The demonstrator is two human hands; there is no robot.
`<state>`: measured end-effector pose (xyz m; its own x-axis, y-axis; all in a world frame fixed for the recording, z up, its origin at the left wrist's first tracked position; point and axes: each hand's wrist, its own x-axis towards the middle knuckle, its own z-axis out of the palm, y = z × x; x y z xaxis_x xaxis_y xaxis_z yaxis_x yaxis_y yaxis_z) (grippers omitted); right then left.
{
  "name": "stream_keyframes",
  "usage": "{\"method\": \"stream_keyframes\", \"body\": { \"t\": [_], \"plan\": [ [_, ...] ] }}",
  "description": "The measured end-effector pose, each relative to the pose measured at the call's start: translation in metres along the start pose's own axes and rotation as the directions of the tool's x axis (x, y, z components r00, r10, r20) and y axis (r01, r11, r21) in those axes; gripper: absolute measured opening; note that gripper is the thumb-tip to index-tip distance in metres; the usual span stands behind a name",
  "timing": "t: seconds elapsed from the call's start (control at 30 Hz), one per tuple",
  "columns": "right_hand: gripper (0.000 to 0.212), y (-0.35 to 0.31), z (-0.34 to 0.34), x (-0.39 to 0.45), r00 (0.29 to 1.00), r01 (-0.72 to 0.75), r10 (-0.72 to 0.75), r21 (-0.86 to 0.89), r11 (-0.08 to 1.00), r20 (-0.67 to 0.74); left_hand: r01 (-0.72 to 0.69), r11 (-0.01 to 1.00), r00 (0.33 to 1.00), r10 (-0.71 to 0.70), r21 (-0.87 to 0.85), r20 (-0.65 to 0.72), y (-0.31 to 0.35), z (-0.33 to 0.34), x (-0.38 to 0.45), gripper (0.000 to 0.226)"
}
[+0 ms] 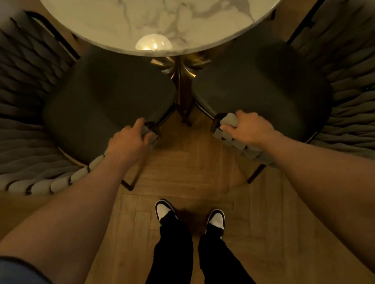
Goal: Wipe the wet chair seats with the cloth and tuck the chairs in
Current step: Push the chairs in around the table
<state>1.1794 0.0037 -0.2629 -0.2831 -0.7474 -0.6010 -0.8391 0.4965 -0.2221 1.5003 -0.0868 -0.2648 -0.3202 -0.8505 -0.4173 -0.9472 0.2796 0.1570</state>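
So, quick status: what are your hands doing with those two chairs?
Left hand grips left chair arm end; right hand grips right chair arm end. Seats partly under marble table. No cloth visible. Gold pedestal between chairs.

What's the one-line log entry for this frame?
phase: tucking chairs | left hand: grips left chair armrest | right hand: grips right chair armrest | cloth: not visible

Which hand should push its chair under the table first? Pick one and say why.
Either; narrowly the right. The left hand and right hand each grip a woven armrest end. The right chair and the left chair sit equally near the marble table.
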Motion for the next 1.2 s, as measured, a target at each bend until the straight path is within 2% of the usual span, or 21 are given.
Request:
{"method": "stream_keyframes", "body": {
  "t": [0.13, 0.27, 0.7, 0.87, 1.0, 1.2],
  "plan": [
    [0.064, 0.008, 0.013, 0.006, 0.981, 0.073, -0.104, -0.183, 0.980, -0.166, -0.041, 0.980, 0.992, 0.064, 0.196, -0.111, -0.011, 0.006, 0.001, 0.038],
    [0.061, 0.009, 0.012, 0.002, 0.958, 0.108, -0.183, -0.311, 0.944, -0.221, -0.021, 0.972, 0.988, 0.056, 0.236, -0.145, -0.010, 0.008, 0.001, 0.039],
    [0.061, 0.005, 0.012, 0.000, 0.952, 0.095, -0.183, -0.335, 0.938, -0.245, 0.069, 0.969, 0.978, -0.019, 0.236, -0.208, -0.051, -0.008, 0.015, 0.037],
    [0.059, 0.005, 0.012, 0.000, 0.947, 0.100, -0.191, -0.332, 0.938, -0.256, -0.025, 0.976, 0.972, 0.074, 0.215, -0.221, -0.059, -0.014, 0.039, 0.040],
    [0.060, 0.006, 0.012, -0.003, 0.936, 0.108, -0.211, -0.344, 0.933, -0.280, -0.098, 0.973, 0.967, 0.142, 0.207, -0.210, -0.069, -0.004, 0.027, 0.047],
    [0.064, 0.007, 0.011, -0.004, 0.944, 0.104, -0.201, -0.341, 0.934, -0.263, -0.107, 0.969, 0.973, 0.148, 0.221, -0.179, -0.070, -0.002, 0.014, 0.048]
  ]
}}
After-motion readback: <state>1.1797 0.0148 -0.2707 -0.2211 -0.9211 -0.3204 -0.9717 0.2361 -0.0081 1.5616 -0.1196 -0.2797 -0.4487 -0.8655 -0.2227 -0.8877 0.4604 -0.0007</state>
